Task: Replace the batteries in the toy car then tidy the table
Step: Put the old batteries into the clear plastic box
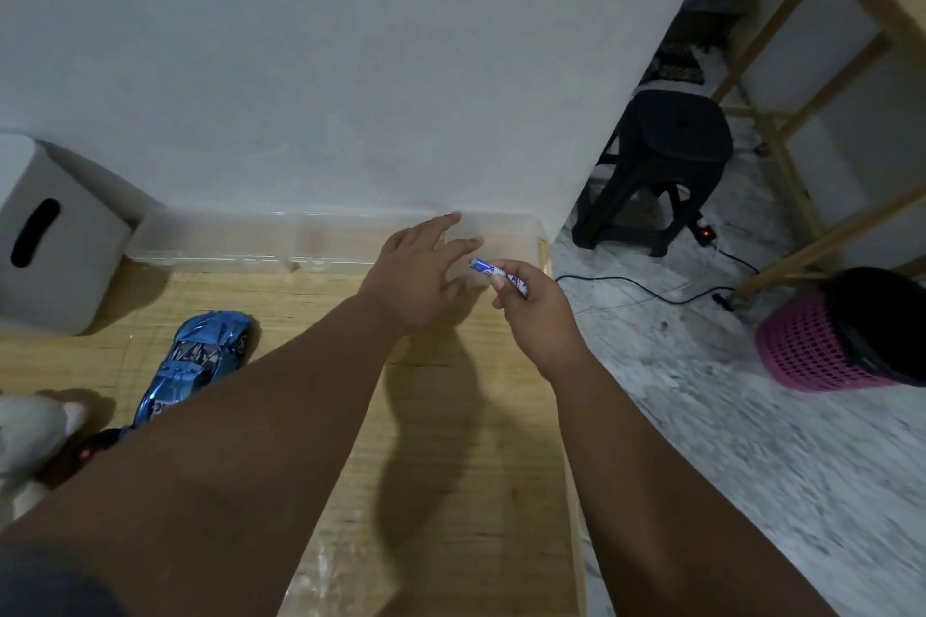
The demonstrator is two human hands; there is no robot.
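- The right hand (531,311) is closed around a blue-and-white battery (496,273), pinched in its fingers with one end poking out towards the left hand.
- The left hand (418,276) is spread open with nothing in it, fingers stretched over the right end of a clear plastic box (210,236).
- That box is long and see-through, with dividers inside, and lies along the back of the wooden desk (451,466) against the white wall (351,40).
- The battery is held just above the desk's back right corner, beside the box's right compartment.
- A shiny blue toy car (200,361) rests on the desk to the left, well apart from both hands and partly hidden by the left forearm.
- A grey box with a slot handle (45,236) stands at the desk's far left.
- Beyond the desk on the floor are a black stool (666,165) and a pink basket (822,346).
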